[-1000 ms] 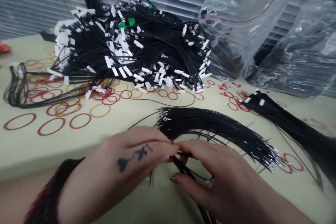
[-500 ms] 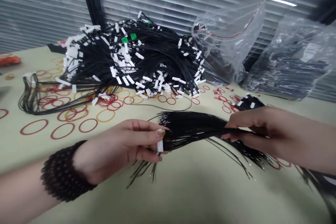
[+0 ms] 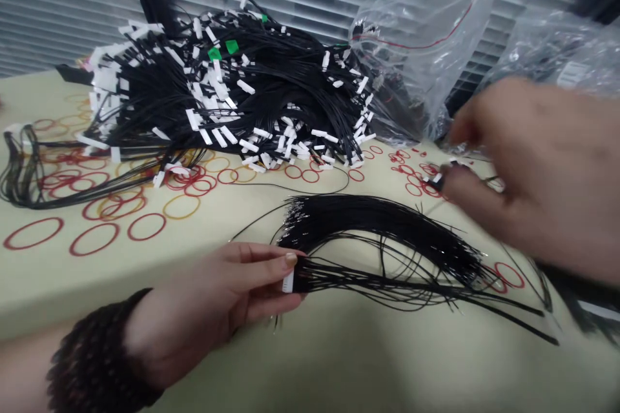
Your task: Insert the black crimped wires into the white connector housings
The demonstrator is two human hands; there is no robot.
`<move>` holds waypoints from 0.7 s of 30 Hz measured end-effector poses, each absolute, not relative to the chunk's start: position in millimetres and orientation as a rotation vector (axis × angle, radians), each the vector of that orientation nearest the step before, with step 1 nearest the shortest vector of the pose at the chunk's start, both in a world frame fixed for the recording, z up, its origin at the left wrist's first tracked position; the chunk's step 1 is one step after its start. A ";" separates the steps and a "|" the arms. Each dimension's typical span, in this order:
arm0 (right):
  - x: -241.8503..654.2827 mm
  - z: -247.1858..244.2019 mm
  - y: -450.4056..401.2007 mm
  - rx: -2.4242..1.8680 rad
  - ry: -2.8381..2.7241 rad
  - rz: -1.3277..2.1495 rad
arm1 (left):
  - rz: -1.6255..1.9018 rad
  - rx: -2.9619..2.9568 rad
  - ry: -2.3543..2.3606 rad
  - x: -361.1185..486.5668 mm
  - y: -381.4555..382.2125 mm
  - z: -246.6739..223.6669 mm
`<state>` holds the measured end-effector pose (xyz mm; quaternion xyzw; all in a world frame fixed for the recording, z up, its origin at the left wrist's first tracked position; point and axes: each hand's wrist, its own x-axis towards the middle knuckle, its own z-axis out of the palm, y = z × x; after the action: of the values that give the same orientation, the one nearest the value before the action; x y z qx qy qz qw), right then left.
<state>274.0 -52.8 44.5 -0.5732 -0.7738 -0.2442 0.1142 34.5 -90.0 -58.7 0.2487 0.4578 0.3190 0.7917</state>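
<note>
A white plastic connector [image 3: 288, 281] is pinched between the thumb and fingers of the left hand [image 3: 213, 300], so that grip is closed on it, and black wires are led away from it to the right. A dark beaded band [image 3: 97, 355] is worn on the left wrist.

These wires run into a fanned bundle of black wires [image 3: 378, 222], which is laid on the bench [image 3: 339, 361] just beside the left hand, with silvery wire ends gathered at its upper left. To the right of the bundle, the right hand [image 3: 537, 174] is seen blurred above the bench. Whether that grip is open or closed cannot be told. Its fingertips [image 3: 450, 184] are placed at a small bunch of black wires with white connectors [image 3: 436, 181].

Behind the bundle, a large heap of black wires with white connectors [image 3: 252, 90] is piled up, with green tags [image 3: 231, 46] showing on it. Clear plastic bags [image 3: 421, 45] are slumped behind the bundle to the right. Red and yellow rubber bands [image 3: 148, 226] are scattered to the left of the bundle, and more are seen at its right end.
</note>
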 end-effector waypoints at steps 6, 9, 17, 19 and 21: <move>218.8 -17.4 -87.3 -1.524 -2.452 0.491 | 0.695 0.530 0.988 36.4 -92.3 -61.5; 215.9 -36.0 -80.5 -1.496 -2.360 0.669 | 0.693 0.560 0.965 35.2 -91.0 -63.8; 226.9 -39.2 -88.5 -1.320 -2.217 0.810 | 0.624 0.519 0.942 35.6 -90.2 -66.3; 233.2 -34.9 -93.3 -1.289 -2.248 1.031 | 0.602 0.474 0.932 36.2 -89.8 -65.7; 237.0 -32.6 -93.1 -1.239 -2.239 1.221 | 0.586 0.427 0.914 36.1 -89.1 -66.4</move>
<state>237.0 -93.1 -32.6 -0.4319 -0.7804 0.4257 0.1526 36.1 -89.1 -66.4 0.2015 0.4315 0.2765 0.8347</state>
